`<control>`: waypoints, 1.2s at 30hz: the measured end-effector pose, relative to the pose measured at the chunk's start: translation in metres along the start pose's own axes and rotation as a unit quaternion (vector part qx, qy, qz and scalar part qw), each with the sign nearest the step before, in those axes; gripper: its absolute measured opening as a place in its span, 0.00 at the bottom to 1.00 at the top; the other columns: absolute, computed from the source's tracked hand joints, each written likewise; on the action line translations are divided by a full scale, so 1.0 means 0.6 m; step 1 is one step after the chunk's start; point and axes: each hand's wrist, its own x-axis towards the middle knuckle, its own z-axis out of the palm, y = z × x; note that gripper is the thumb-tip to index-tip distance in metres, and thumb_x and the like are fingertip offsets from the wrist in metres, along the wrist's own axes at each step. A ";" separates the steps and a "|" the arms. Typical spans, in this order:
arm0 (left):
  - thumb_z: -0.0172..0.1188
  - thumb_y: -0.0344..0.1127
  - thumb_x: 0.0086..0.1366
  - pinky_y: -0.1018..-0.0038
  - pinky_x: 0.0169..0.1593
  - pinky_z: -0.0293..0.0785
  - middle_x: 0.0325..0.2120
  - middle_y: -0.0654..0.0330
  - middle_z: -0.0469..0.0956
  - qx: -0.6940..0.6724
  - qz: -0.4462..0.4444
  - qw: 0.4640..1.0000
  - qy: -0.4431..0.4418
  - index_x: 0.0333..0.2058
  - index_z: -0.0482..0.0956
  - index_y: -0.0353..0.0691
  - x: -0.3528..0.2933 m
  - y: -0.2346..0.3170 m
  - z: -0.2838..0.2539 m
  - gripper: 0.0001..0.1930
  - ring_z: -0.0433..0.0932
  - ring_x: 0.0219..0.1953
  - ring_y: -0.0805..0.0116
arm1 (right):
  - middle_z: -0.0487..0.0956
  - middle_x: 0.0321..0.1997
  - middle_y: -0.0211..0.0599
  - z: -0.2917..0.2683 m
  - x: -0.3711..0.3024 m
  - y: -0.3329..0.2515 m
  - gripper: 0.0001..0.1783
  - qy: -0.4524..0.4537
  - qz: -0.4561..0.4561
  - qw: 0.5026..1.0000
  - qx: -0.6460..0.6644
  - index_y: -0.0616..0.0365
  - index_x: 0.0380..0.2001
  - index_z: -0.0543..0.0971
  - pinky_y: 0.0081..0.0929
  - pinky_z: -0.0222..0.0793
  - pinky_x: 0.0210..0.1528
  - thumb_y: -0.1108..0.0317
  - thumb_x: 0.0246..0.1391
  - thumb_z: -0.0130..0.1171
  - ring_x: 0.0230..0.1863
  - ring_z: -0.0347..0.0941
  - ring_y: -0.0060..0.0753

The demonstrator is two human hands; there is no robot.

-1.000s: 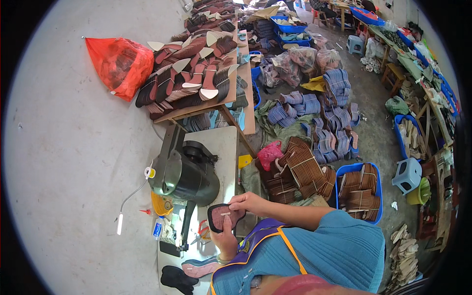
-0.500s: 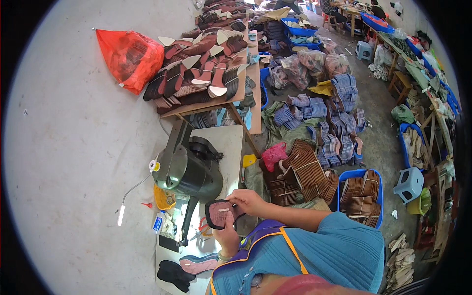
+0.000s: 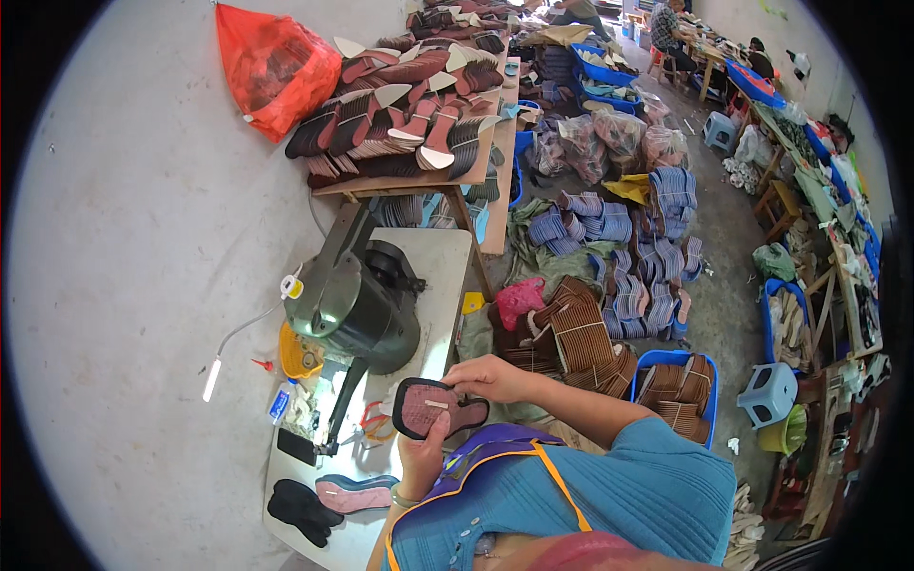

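Observation:
Between my hands is a pink shoe insole [image 3: 425, 407] with black edging and a small pale strip on its face. My left hand [image 3: 425, 457] grips its lower edge, thumb lying over the pink side. At the upper edge, my right hand [image 3: 487, 378] pinches the black rim with bent fingers. Just left of the insole stands a dark green sewing machine [image 3: 354, 319] on a pale table [image 3: 443, 249]. Below, a pink and blue-grey insole pair [image 3: 354, 494] and black insoles [image 3: 303, 512] lie on the tabletop. Orange-handled scissors [image 3: 377, 422] rest under the machine arm.
A small lamp [image 3: 212, 379] on a bent stalk glows beside the machine. Stacked soles cover a wooden table [image 3: 481, 171] ahead. Striped bundles [image 3: 581, 328], a blue crate [image 3: 710, 433] and a stool [image 3: 767, 395] stand on the floor at right. People sit farther back.
The insole has turned so its narrower end now shows between my hands. My right hand has shifted slightly right and up along the rim. The whole view has shifted a little.

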 end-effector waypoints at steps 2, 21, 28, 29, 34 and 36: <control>0.56 0.26 0.63 0.75 0.48 0.71 0.40 0.60 0.78 -0.015 -0.015 1.000 -0.014 0.46 0.74 0.34 -0.004 0.006 0.002 0.12 0.76 0.42 0.72 | 0.78 0.39 0.39 0.007 -0.008 -0.005 0.14 -0.005 0.017 1.000 0.017 0.61 0.44 0.76 0.25 0.69 0.43 0.79 0.53 0.53 0.39 0.75 0.34; 0.44 0.50 0.70 0.64 0.50 0.73 0.52 0.46 0.69 -0.349 -0.273 0.875 -0.195 0.58 0.61 0.37 0.033 -0.051 -0.070 0.26 0.74 0.50 0.54 | 0.79 0.36 0.37 0.010 0.028 -0.022 0.15 0.185 -0.230 0.934 -0.200 0.59 0.35 0.79 0.32 0.72 0.38 0.83 0.40 0.58 0.37 0.76 0.40; 0.50 0.45 0.68 0.79 0.32 0.74 0.29 0.59 0.77 -0.225 -0.243 0.933 -0.141 0.52 0.66 0.37 0.062 -0.014 -0.040 0.21 0.78 0.28 0.71 | 0.79 0.36 0.34 0.027 0.021 -0.033 0.12 0.120 -0.275 0.933 -0.196 0.57 0.34 0.80 0.32 0.72 0.38 0.75 0.41 0.60 0.36 0.75 0.38; 0.50 0.45 0.68 0.79 0.32 0.74 0.29 0.59 0.77 -0.223 -0.243 0.933 -0.142 0.52 0.66 0.37 0.067 -0.011 -0.037 0.21 0.78 0.28 0.71 | 0.79 0.36 0.34 0.029 0.019 -0.029 0.12 0.122 -0.277 0.933 -0.197 0.57 0.34 0.80 0.32 0.72 0.38 0.75 0.41 0.60 0.36 0.75 0.38; 0.55 0.38 0.65 0.82 0.30 0.71 0.29 0.64 0.72 -0.153 -0.153 0.975 -0.043 0.51 0.66 0.34 0.088 -0.030 -0.021 0.19 0.73 0.27 0.76 | 0.79 0.36 0.35 0.035 0.005 -0.025 0.10 0.161 0.021 0.985 -0.066 0.60 0.39 0.80 0.24 0.70 0.39 0.70 0.52 0.59 0.35 0.74 0.31; 0.57 0.32 0.62 0.83 0.33 0.70 0.35 0.63 0.72 -0.109 -0.083 0.990 0.023 0.51 0.64 0.31 0.095 -0.020 -0.013 0.21 0.72 0.32 0.78 | 0.79 0.37 0.33 0.043 -0.001 -0.021 0.12 0.147 0.108 0.981 0.067 0.61 0.42 0.79 0.23 0.69 0.40 0.68 0.54 0.58 0.36 0.74 0.27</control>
